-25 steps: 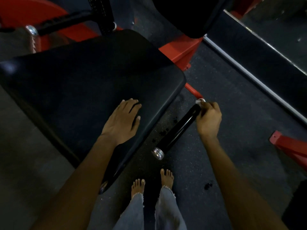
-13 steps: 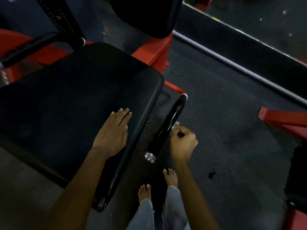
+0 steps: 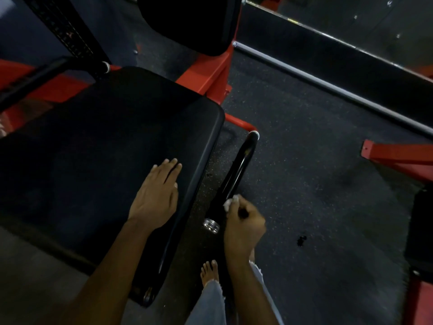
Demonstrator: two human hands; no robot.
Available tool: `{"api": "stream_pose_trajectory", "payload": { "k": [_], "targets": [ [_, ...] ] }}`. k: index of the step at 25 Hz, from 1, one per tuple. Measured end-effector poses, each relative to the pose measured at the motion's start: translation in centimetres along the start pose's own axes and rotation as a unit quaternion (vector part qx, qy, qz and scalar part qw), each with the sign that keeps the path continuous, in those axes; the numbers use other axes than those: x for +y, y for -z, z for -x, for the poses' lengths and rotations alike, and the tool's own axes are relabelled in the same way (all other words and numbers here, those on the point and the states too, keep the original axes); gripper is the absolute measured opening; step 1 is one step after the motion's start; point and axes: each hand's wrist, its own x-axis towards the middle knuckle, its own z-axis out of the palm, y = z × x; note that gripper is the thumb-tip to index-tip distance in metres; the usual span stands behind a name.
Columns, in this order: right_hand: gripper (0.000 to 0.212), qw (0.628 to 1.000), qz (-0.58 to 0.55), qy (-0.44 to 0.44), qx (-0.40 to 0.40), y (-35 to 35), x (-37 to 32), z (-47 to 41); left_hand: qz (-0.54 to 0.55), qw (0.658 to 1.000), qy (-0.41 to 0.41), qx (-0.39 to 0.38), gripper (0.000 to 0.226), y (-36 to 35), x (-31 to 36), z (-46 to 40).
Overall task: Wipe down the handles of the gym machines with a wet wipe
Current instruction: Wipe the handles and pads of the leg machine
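Fingers of right hand [image 3: 243,225] pinch wet wipe [image 3: 230,201] against handle [image 3: 236,174]; left hand [image 3: 155,198] rests flat on seat pad [image 3: 93,148].

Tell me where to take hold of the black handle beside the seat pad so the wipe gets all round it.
Wrap the black handle mid-shaft, between its two metal end caps, coming from its open right side, where the right hand holds the wet wipe. It is a round, slanted bar, so fingers probably close round it crosswise. The seat pad, with the left hand resting on it, crowds the other side.
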Motion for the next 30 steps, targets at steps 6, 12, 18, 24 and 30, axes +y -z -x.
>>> {"api": "stream_pose_trajectory", "payload": {
  "k": [6, 12, 18, 24, 30],
  "targets": [
    [0.013, 0.996, -0.011, -0.067, 0.053, -2.2, -1.9, -7.2, 0.006, 1.0, -0.001, 0.006, 0.054, -0.2, -0.1, -0.1],
    [0.019, 0.912, -0.226, -0.341, -0.008, -3.3, -2.1, -14.2, 0.005, 1.0, -0.004, 0.01, 0.054, -0.1, -0.1, -0.1],
    [0.041, 0.88, -0.242, -0.347, -0.213, -1.5, 0.2, -13.0, 0.01, 1.0, -0.01, 0.015, 0.053, -0.2, -0.2, 0.0],
    [0.037, 0.881, -0.139, -0.287, -0.349, 1.1, 0.7, -7.5, 0.004, 1.0, -0.009, 0.016, 0.054, -0.3, -0.1, 0.0],
    [0.025, 0.909, -0.024, -0.179, -0.376, 4.2, 2.3, -2.0, 0.013, 1.0, -0.012, 0.02, 0.059, -0.4, -0.1, 0.1]
  ]
}}
